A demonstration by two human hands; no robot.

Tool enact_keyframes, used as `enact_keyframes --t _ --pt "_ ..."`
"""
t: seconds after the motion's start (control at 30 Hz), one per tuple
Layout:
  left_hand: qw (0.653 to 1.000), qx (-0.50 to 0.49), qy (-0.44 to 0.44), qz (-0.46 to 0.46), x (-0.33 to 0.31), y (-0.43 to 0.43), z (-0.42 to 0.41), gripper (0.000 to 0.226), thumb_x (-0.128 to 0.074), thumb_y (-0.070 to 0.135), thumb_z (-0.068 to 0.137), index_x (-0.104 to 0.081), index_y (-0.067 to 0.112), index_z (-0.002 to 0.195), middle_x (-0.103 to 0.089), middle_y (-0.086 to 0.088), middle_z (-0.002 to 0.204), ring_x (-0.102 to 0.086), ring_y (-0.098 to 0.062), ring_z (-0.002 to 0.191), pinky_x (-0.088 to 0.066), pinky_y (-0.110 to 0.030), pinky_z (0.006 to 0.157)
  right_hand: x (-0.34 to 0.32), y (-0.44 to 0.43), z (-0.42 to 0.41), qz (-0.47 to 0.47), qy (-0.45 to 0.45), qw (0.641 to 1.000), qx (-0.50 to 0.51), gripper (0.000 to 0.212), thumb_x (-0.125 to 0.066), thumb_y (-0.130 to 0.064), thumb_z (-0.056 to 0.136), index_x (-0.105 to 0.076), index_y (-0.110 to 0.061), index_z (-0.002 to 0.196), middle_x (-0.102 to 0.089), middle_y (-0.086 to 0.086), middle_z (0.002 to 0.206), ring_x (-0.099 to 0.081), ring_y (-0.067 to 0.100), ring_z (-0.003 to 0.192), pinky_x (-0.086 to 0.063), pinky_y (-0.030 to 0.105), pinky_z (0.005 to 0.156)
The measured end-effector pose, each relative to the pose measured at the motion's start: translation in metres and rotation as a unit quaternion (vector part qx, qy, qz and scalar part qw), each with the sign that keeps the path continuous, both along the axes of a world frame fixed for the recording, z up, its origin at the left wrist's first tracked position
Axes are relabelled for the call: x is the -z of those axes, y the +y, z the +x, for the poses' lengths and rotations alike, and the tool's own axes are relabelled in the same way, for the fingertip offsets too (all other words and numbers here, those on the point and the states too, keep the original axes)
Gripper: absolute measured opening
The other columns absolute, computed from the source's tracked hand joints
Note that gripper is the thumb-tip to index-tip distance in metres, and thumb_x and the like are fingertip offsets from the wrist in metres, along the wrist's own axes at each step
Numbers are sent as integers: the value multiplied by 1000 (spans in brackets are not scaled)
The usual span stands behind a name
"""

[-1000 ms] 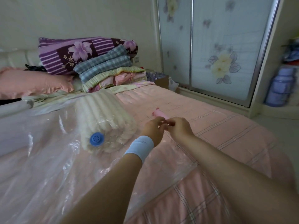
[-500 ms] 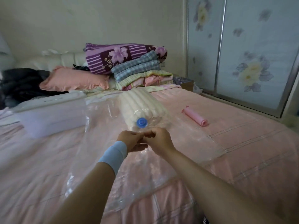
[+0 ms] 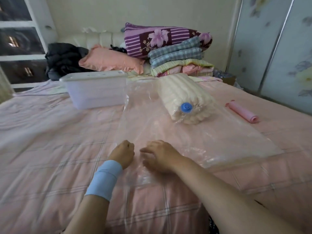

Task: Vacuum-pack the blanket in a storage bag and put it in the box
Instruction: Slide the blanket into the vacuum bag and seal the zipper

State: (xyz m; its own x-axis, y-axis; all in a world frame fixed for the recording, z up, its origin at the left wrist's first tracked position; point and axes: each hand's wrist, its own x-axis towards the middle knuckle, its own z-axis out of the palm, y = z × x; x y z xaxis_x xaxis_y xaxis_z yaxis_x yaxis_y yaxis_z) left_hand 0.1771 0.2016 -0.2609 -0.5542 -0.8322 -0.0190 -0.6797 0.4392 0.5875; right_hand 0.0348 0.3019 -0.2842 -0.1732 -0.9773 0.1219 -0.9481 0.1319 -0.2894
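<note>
**Blanket [image 3: 184,97] in bag [image 3: 211,137], on bed [image 3: 42,132]**

Head view: box [image 3: 96,92] just left of bag. Left hand [image 3: 122,153]: fingers curled at bag's near edge, hold unclear. Right hand [image 3: 160,156]: fingers loosely spread, resting on bag.

No words, numbers or signs clear enough to read anywhere. Blue cap [image 3: 186,107] too small and blurry to check (cannot tell if marked at all).
</note>
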Motion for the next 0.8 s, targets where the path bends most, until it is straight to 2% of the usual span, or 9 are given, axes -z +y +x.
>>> enact_keyframes --t 0.1,0.2,0.37,0.5,0.6,0.63,0.7,0.77,0.8 --pt "999 -14 40 1 10 -7 18 19 -59 27 93 -71 12 91 -67 -16 105 -61 -33 98 -48 -35 86 8 -1 11 54 48 997 17 56 -45 -51 92 -44 -39 147 -32 5 161 -27 24 149 -20 44 121" --pt "994 -47 95 -2 14 -1 32 15 -68 31 86 -73 18 81 -61 -12 105 -60 -29 97 -47 -34 93 1 2 26 44 61 996 44 52 -46 -42 94 -43 -36 146 -31 3 160 -23 22 149 -18 49 120" --pt "992 -121 46 7 10 7 52 25 -55 30 95 -69 12 105 -57 -14 119 -53 -33 115 -42 -33 97 -5 19 52 102 56 993 -37 71 -53 -60 92 -22 -48 154 -4 3 169 1 19 155 -4 52 123" --pt "993 -97 -34 54 6 11 68 33 -36 9 99 -52 0 126 -52 -20 133 -51 -36 122 -40 -34 97 -5 28 56 119 57 991 -22 75 -59 -66 87 -28 -46 153 -13 0 168 -9 19 155 -7 53 123" --pt "995 -40 -58 75 10 15 81 32 -41 27 99 -54 3 117 -62 -21 116 -62 -37 103 -51 -37 86 -6 32 58 117 65 991 -15 75 -59 -64 87 -30 -45 153 -15 1 168 -12 18 154 -8 50 121" --pt "995 -42 -12 86 11 20 84 29 -47 32 97 -55 6 106 -64 -17 102 -64 -33 89 -53 -34 75 -5 33 59 107 55 993 -11 74 -58 -64 88 -32 -44 153 -17 2 167 -12 18 154 -8 49 121" --pt "991 -27 66 111 15 28 88 22 -60 21 91 -45 12 78 -56 -9 73 -60 -23 58 -48 -26 52 -2 36 62 71 12 997 8 72 -49 -67 83 -41 -40 150 -23 4 165 -16 21 153 -11 48 122" --pt "979 -21 144 145 17 32 90 34 -61 3 87 -35 14 68 -44 -10 63 -56 -23 47 -46 -26 45 -1 40 69 -33 0 999 22 66 -39 -61 78 -63 -31 132 -46 6 149 -39 28 140 -31 47 114" --pt "967 -28 188 172 15 34 91 35 -58 -3 87 -34 14 68 -42 -11 63 -57 -24 47 -48 -27 45 -1 41 74 -97 10 995 34 52 -43 -52 80 -71 -25 115 -59 4 129 -53 28 123 -43 43 102"
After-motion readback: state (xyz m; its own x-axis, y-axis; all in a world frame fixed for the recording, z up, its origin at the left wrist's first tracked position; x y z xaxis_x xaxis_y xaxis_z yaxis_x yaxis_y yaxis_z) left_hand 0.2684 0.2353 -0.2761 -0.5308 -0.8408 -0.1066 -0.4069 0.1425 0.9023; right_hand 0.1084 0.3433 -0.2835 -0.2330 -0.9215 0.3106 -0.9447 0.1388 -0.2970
